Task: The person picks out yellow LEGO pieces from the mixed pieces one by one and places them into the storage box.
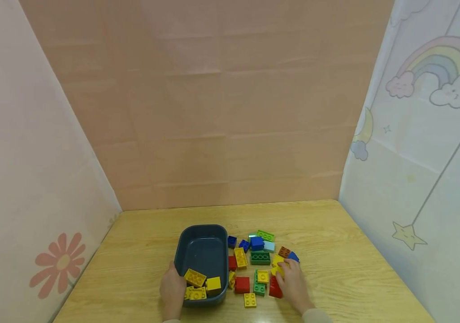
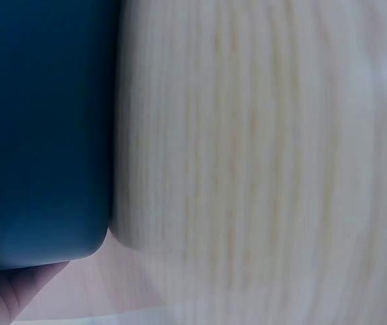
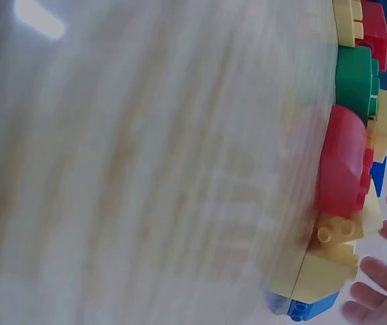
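Observation:
A dark blue-grey plastic bin [image 1: 201,251] stands on the table with several yellow bricks [image 1: 195,278] in its near end. My left hand [image 1: 172,287] holds the bin's near left side. In the left wrist view, fingers [image 2: 27,288] lie against the bin's wall [image 2: 41,149]. Over the right part of the brick pile, my right hand [image 1: 293,285] reaches to yellow bricks [image 1: 277,261]. In the right wrist view its fingers [image 3: 383,274] are spread beside a yellow brick [image 3: 322,274]. Next to that lies a red brick [image 3: 342,162].
Loose bricks lie right of the bin: dark green [image 1: 260,258], blue [image 1: 257,243], light green [image 1: 266,235], red [image 1: 242,285], brown [image 1: 284,251] and yellow [image 1: 250,300]. A beige backdrop [image 1: 222,112] closes off the table's far edge, with patterned panels at both sides.

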Action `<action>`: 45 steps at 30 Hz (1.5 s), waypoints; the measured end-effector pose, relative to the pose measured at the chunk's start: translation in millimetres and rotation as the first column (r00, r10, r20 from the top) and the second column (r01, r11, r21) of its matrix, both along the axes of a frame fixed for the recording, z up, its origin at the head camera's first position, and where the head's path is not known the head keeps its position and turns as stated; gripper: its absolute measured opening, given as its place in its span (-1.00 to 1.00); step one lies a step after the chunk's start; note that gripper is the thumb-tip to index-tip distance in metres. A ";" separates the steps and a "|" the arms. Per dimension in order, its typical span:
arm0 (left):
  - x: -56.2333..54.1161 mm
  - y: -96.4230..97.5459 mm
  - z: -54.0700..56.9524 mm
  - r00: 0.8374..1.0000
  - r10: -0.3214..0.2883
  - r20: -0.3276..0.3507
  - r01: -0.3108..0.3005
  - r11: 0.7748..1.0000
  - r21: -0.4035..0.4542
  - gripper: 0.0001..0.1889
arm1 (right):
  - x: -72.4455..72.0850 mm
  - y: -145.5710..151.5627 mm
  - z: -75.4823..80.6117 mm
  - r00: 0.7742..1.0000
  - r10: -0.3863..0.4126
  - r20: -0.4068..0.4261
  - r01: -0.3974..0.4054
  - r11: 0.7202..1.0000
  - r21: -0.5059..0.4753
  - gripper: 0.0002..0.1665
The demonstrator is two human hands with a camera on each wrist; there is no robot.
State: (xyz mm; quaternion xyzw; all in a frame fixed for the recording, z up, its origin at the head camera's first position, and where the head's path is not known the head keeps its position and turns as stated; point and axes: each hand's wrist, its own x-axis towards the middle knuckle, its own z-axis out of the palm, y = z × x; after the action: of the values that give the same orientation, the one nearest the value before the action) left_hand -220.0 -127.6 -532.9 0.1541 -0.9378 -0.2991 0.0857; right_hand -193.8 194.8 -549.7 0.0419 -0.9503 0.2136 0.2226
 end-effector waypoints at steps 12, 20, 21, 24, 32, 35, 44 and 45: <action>-0.4 -2.0 -0.9 1.000 -0.002 0.001 0.002 1.000 0.004 -0.52 | 3.5 4.0 5.4 0.990 -0.046 0.132 0.043 0.999 0.027 -0.76; -1.7 -1.5 -0.2 1.000 -0.004 0.005 0.004 1.000 0.002 -0.51 | 5.2 6.3 4.3 0.981 -0.055 0.184 0.055 0.998 0.004 -0.89; -1.8 -1.6 -0.2 1.000 -0.005 0.004 0.005 1.000 0.002 -0.51 | 5.2 6.6 4.4 0.980 -0.054 0.193 0.055 0.998 0.001 -0.90; -2.4 -1.9 -0.3 1.000 -0.006 0.009 0.006 1.000 0.000 -0.51 | 5.2 6.5 5.2 0.975 -0.055 0.217 0.058 0.998 -0.010 -0.87; -1.8 -2.0 -0.7 1.000 -0.001 0.017 0.001 1.000 0.002 -0.49 | 6.2 7.7 5.0 0.977 -0.009 0.215 0.007 1.000 0.007 -0.84; -1.0 -2.1 -1.3 1.000 -0.006 -0.005 0.006 1.000 -0.003 -0.49 | 6.0 9.1 3.8 0.980 0.024 0.198 -0.023 1.000 -0.008 -0.77; -0.1 -1.4 -0.8 0.999 -0.018 -0.030 0.017 1.000 -0.009 -0.49 | 3.5 13.6 2.0 0.979 0.036 0.203 -0.033 0.999 -0.020 -0.71; 0.1 -1.5 -0.9 0.999 -0.017 -0.029 0.017 1.000 -0.010 -0.49 | 3.4 13.7 1.9 0.978 0.038 0.206 -0.034 0.999 -0.022 -0.71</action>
State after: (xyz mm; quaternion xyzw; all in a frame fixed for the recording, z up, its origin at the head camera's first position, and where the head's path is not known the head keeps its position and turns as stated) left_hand -219.9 -129.1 -533.8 0.1411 -0.9391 -0.2975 0.0977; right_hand -190.3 208.5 -547.8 0.0348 -0.9653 0.2295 0.1193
